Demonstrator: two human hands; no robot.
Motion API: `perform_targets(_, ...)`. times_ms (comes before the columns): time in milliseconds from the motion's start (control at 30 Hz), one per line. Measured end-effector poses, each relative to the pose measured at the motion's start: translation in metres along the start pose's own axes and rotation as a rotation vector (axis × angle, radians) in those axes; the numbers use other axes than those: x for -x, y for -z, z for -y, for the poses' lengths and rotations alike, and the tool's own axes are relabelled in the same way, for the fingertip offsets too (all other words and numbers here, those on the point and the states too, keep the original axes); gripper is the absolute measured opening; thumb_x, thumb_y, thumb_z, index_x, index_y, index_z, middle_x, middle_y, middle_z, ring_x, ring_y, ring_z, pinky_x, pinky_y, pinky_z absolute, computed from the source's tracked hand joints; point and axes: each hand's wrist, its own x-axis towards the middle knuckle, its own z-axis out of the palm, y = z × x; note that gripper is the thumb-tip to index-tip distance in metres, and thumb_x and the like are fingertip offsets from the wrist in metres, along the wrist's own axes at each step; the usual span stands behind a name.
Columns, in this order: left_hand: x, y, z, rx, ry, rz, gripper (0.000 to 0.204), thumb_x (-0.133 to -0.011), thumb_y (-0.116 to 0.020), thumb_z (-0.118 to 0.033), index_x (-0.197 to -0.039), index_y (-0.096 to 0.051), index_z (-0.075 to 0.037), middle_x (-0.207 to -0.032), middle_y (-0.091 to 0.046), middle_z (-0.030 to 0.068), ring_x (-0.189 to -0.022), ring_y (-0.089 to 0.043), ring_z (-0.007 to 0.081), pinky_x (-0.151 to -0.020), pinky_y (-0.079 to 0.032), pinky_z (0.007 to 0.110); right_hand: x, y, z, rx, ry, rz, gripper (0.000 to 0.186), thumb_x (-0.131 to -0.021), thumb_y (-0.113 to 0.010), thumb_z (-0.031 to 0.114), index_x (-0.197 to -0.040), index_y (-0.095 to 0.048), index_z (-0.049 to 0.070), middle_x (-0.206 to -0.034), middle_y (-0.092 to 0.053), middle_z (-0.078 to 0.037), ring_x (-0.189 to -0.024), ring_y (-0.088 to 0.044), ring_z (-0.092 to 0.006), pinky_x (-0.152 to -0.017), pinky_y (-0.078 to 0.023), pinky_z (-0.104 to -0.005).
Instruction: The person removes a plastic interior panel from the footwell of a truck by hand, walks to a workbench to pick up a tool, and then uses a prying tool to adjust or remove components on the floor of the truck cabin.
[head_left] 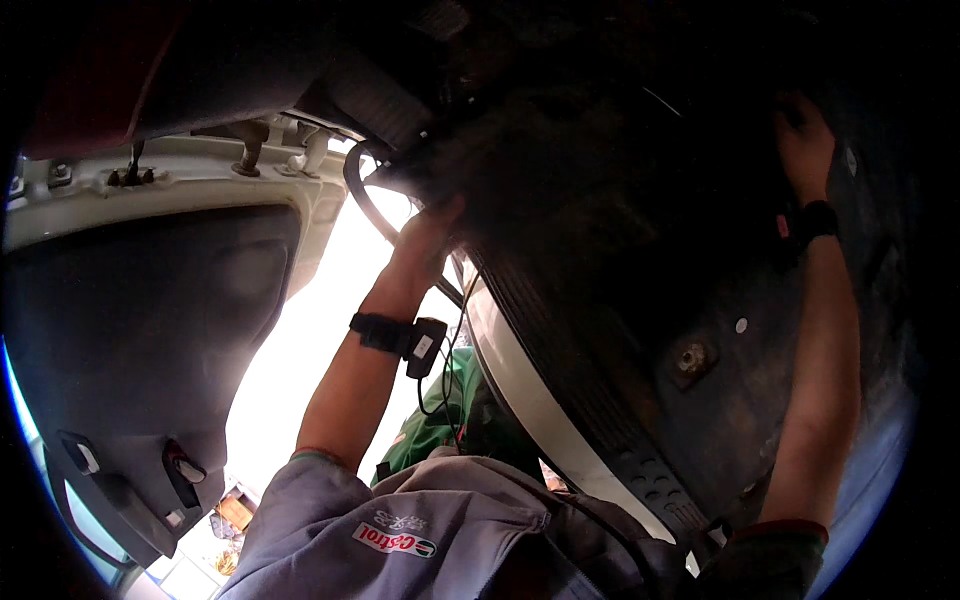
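Observation:
My left hand [428, 235] reaches up to the inner edge of the car's door opening, beside the ribbed black sill trim [560, 360]. Its fingertips run into deep shadow, so a grip cannot be made out. A black strap with a small box [425, 347] and a thin cable sits on that wrist. Far to the right, my right hand [806, 150] is over the dark floor lining [735, 385], its fingers mostly lost in the dark. A black band [818, 220] circles the right wrist. Whatever either hand may hold is hidden.
An open car door [150, 330] with a dark inner panel stands at the left. A black seal or cable [365, 200] curves along the bright opening. A round metal fitting [691, 359] and a pale disc [741, 326] show on the floor lining. Green trousers [450, 410] are below.

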Motion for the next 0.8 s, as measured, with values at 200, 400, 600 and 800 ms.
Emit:
perform_targets(200, 0.083, 0.036, -0.013, -0.208, -0.131, -0.148, 0.035, -0.097, -0.059, -0.013, -0.127, -0.055, 0.005, -0.116, -0.064, 0.0114, -0.097, -0.061, 0.0192, -0.087, -0.049, 0.031, 0.001, 0.003, 0.011, -0.039, -0.046, 0.084, 0.033, -0.093, -0.063, 0.025, -0.123, -0.066, 0.011, -0.12, -0.067, -0.014, -0.11, -0.064, -0.0322, -0.092, -0.051, -0.0399)
perform_targets(400, 0.197, 0.091, -0.008, -0.118, -0.114, -0.168, 0.06, -0.094, -0.061, -0.03, -0.131, -0.044, 0.015, -0.128, -0.057, 0.0213, -0.12, -0.055, 0.031, -0.106, -0.04, 0.042, 0.002, 0.002, 0.003, 0.095, -0.051, 0.009, 0.032, -0.092, -0.063, 0.025, -0.12, -0.067, 0.011, -0.117, -0.068, -0.013, -0.104, -0.066, -0.0306, -0.09, -0.052, -0.041)
perform_targets(600, 0.27, 0.142, -0.004, 0.154, -0.115, -0.243, 0.055, -0.084, -0.072, -0.013, -0.128, -0.051, 0.013, -0.133, -0.058, 0.0189, -0.128, -0.052, 0.0317, -0.114, -0.035, 0.047, -0.002, -0.002, 0.012, -0.009, -0.025, -0.007, 0.028, -0.088, -0.063, 0.023, -0.114, -0.069, 0.013, -0.11, -0.069, -0.014, -0.094, -0.068, -0.0321, -0.083, -0.053, -0.0413)
perform_targets(800, 0.303, 0.162, 0.0, 0.133, -0.118, -0.31, 0.056, -0.084, -0.075, -0.017, -0.125, -0.053, 0.014, -0.131, -0.06, 0.0195, -0.123, -0.057, 0.0316, -0.11, -0.041, 0.046, -0.002, 0.001, 0.021, -0.036, -0.025, -0.039, 0.026, -0.087, -0.064, 0.023, -0.11, -0.07, 0.012, -0.107, -0.07, -0.015, -0.091, -0.068, -0.0324, -0.082, -0.053, -0.0406)
